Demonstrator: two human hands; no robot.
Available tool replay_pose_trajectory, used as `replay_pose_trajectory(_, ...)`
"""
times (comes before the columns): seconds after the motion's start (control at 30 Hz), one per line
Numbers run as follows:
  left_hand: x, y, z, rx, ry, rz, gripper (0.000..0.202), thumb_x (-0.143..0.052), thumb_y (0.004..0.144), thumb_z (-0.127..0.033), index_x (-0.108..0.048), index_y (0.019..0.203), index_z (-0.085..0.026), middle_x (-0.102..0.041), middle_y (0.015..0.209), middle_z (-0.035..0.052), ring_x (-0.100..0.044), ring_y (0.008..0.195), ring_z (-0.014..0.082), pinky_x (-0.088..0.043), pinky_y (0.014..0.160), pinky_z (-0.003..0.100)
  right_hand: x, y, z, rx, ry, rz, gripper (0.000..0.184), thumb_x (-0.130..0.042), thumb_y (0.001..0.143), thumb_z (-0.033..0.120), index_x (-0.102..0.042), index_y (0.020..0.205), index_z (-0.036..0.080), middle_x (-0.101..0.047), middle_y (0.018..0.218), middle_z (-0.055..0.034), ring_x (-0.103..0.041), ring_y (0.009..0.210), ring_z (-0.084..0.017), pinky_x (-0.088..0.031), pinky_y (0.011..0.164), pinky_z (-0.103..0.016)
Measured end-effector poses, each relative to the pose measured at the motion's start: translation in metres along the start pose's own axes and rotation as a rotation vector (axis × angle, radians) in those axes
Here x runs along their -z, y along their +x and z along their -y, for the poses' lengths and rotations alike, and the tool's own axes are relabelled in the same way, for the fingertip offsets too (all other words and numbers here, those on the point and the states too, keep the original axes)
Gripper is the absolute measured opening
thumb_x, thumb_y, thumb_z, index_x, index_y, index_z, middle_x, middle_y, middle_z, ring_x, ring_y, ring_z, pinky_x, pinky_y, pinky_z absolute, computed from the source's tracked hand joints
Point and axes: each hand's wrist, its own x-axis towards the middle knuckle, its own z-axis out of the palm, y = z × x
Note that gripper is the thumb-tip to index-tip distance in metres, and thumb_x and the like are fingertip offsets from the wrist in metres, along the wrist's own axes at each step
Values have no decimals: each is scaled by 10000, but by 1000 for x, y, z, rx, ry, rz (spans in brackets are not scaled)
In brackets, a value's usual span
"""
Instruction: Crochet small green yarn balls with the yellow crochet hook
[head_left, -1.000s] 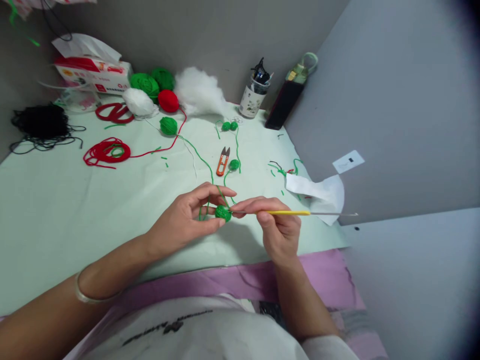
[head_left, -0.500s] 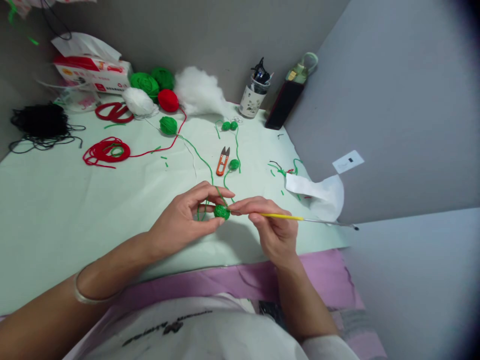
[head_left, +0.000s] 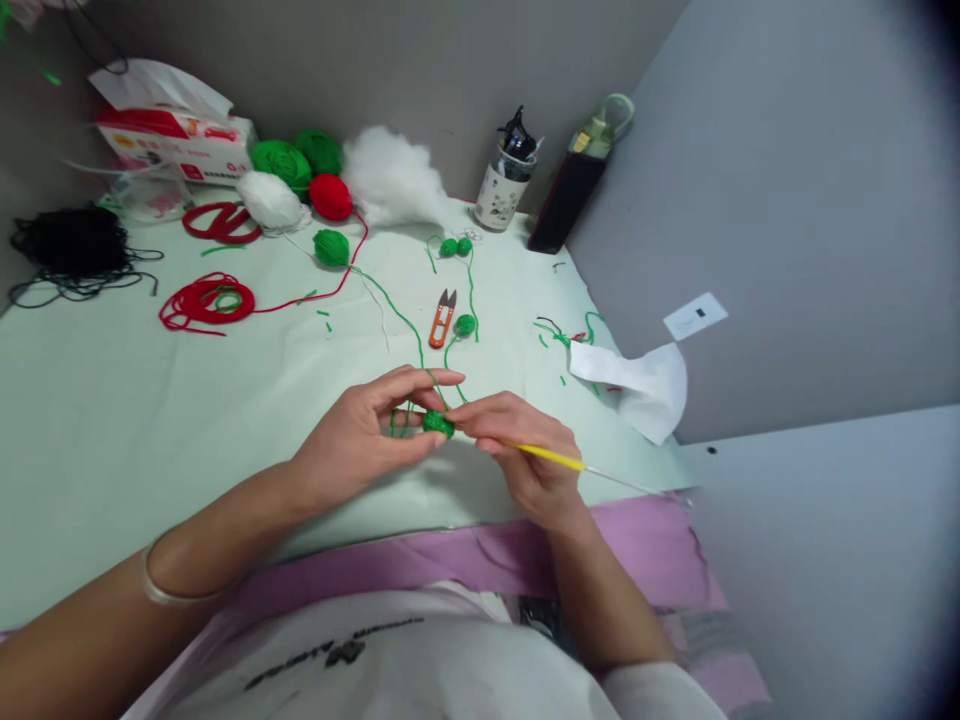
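My left hand [head_left: 360, 435] pinches a small green crocheted ball [head_left: 437, 424] between thumb and fingers, with green yarn [head_left: 405, 322] running over the forefinger back to a green yarn ball [head_left: 331, 246]. My right hand [head_left: 525, 450] grips a yellow-handled crochet hook [head_left: 555, 458], its tip at the green piece and its metal tail slanting down to the right. Both hands hover just above the pale green table cover [head_left: 112, 420], close to its near edge.
Orange thread snips [head_left: 442, 318] and small green crocheted balls [head_left: 455, 246] lie beyond the hands. Red yarn [head_left: 204, 302], black yarn [head_left: 67, 245], white stuffing [head_left: 394, 180], yarn balls, a tissue box [head_left: 172, 140], a cup [head_left: 504, 190] and a bottle [head_left: 574, 180] line the back. A white tissue [head_left: 637, 385] lies right.
The hook's tail has swung downward from level to slanting down-right as my right hand turned. The left hand keeps its hold on the green piece. The view shifted slightly.
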Motion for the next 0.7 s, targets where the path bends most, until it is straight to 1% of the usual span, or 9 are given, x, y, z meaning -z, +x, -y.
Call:
replay_pose_trajectory(0.1,0,0,-1,30,-103,7,442,-782,827,-212,-722,1264,-238,-642,967,4,-651,896,131,-549,836,255,-7,-5,4,71,-69,-98,184,-613,1007,199,-750,1127,230,-801,1093,-113,-765,974,-219,-647,794,-381)
replay_pose_trajectory(0.17,0,-1,-1,22,-127,6,426,-787,833,-208,-725,1253,-246,-643,963,1,-652,907,130,-548,839,247,-10,-6,5,92,-79,-149,176,-614,1009,214,-756,1112,228,-803,1100,-118,-767,960,-218,-651,779,-378)
replay_pose_trajectory(0.23,-1,-1,-1,-15,-113,4,412,-782,836,-190,-732,1240,-253,-641,966,-1,-656,941,134,-550,868,246,-10,-5,6,47,-33,-172,170,-608,1014,227,-757,1096,230,-808,1081,-109,-769,960,-218,-655,785,-383)
replay_pose_trajectory(0.3,-2,-2,-1,-60,-90,1,406,-774,836,-172,-738,1232,-256,-636,980,0,-661,967,138,-555,901,254,-7,-2,6,-31,57,-184,160,-600,1019,230,-755,1061,230,-814,1011,-88,-774,934,-211,-658,775,-376)
replay_pose_trajectory(0.37,-3,-3,-1,-93,-67,-8,404,-765,827,-152,-745,1219,-249,-631,983,4,-666,963,142,-560,906,264,-3,2,5,-86,122,-169,157,-594,1021,212,-750,1028,225,-810,941,-67,-777,893,-200,-658,754,-358)
replay_pose_trajectory(0.4,-4,-3,-1,-97,-52,-14,403,-761,821,-144,-749,1212,-244,-630,979,5,-665,957,144,-559,900,268,-2,3,5,-90,119,-146,155,-594,1019,201,-747,1022,221,-808,932,-65,-776,888,-197,-655,756,-355)
replay_pose_trajectory(0.5,-4,-3,2,-56,-22,-45,390,-753,819,-150,-757,1200,-237,-633,1004,17,-651,971,155,-547,865,269,-3,2,4,-18,-21,-63,152,-599,1009,171,-739,1058,205,-801,999,-95,-765,945,-208,-646,799,-375)
replay_pose_trajectory(0.6,-3,-1,3,28,-84,-38,389,-768,840,-211,-746,1227,-242,-648,1026,20,-641,958,153,-532,846,268,-10,-4,3,132,-237,-95,185,-602,998,147,-717,1127,212,-786,1091,-128,-756,980,-222,-650,787,-379)
replay_pose_trajectory(0.7,-1,-1,2,82,-188,-29,430,-814,826,-258,-735,1248,-255,-652,937,-8,-629,883,130,-522,833,257,-17,-12,4,259,-471,-116,260,-635,959,104,-699,1183,221,-784,1124,-141,-752,1021,-238,-658,789,-372)
